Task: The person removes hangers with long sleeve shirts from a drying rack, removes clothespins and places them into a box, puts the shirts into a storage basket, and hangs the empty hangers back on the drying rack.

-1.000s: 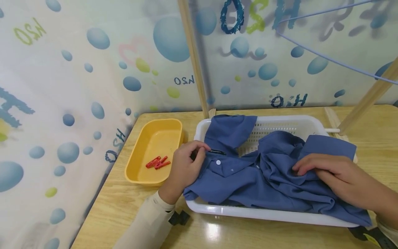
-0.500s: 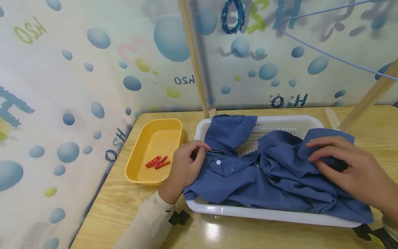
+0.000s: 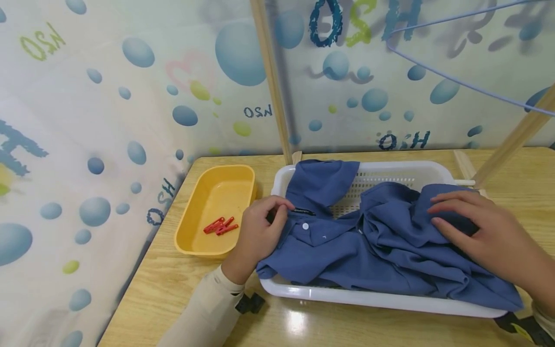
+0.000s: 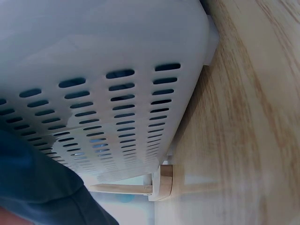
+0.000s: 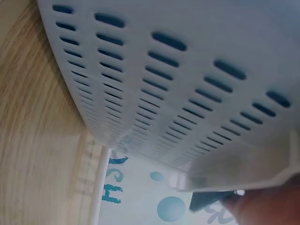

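A blue shirt (image 3: 338, 255) with a white button and a dark label lies crumpled in a white perforated basket (image 3: 355, 300). My left hand (image 3: 260, 231) is at the basket's left side, thumb and forefinger pinching the shirt beside the label. In the left wrist view, blue cloth (image 4: 42, 183) hangs by the basket's slotted wall (image 4: 117, 28). Over the right part of the shirt, my right hand (image 3: 485, 231) rests with fingers loosely extended and the thumb apart from them. The right wrist view mostly shows the basket's slotted side (image 5: 136, 89), with part of the hand (image 5: 272, 206) low at right.
A yellow tray (image 3: 188, 231) holding several red clothespins (image 3: 220, 226) stands left of the basket on the wooden table (image 3: 143, 299). Wooden posts (image 3: 273, 82) rise behind the basket, and a blue cord (image 3: 459, 83) runs across at upper right.
My right hand has let go of its pinch, moved slightly up and right, and loosened its fingers. The cloth flap under it has sunk lower. My left hand has stayed put.
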Tool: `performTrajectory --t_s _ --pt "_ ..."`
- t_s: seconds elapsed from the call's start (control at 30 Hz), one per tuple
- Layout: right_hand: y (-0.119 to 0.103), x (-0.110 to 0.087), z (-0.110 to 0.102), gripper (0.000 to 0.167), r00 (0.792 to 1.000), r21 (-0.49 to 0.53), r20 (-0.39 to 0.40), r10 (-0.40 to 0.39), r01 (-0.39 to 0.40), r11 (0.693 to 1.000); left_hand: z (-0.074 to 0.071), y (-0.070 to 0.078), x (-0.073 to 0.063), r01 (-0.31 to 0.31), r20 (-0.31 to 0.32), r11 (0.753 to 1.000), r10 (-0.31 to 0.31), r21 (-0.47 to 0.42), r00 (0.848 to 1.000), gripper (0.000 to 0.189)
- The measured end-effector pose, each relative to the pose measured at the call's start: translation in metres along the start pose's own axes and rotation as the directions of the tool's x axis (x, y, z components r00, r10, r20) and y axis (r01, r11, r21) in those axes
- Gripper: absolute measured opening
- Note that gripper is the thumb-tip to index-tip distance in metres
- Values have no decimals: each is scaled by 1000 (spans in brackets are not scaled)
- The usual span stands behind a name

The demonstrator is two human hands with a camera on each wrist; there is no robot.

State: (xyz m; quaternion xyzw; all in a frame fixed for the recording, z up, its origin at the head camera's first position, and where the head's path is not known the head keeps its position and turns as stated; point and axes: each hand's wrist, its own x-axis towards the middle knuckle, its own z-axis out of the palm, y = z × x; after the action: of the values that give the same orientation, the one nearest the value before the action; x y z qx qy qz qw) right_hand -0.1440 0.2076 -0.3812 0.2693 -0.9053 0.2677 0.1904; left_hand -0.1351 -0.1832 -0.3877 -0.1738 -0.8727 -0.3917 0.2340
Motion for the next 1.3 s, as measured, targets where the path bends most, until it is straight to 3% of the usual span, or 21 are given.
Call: performTrajectory --t_s 0.17,0.37,0.57,0.7,0.87,1.03,1.3 --pt "5 -2 5 29 990 10 116 -82 81 997 -1 1 0 3 2 1000 -3 -2 1000 16" --pt "8 -7 8 17 974 -2 225 4 -4 1000 -1 2 1 2 5 1000 -2 -11 1000 16" --pt "9 -8 10 15 977 -7 214 5 -4 1000 -1 3 3 -13 31 1000 13 12 999 15" --pt "8 -9 12 14 981 2 192 -14 14 1000 -6 3 9 -50 100 997 44 58 994 15" --pt "6 -8 11 14 976 3 216 10 -11 1000 -23 10 26 -47 255 995 23 90 967 15" --pt "3 -7 8 14 967 3 250 45 -47 999 -40 15 54 -22 369 982 -48 185 928 17" --pt "3 -6 7 15 966 10 254 47 -51 999 -34 19 91 -73 467 945 -90 319 879 20"
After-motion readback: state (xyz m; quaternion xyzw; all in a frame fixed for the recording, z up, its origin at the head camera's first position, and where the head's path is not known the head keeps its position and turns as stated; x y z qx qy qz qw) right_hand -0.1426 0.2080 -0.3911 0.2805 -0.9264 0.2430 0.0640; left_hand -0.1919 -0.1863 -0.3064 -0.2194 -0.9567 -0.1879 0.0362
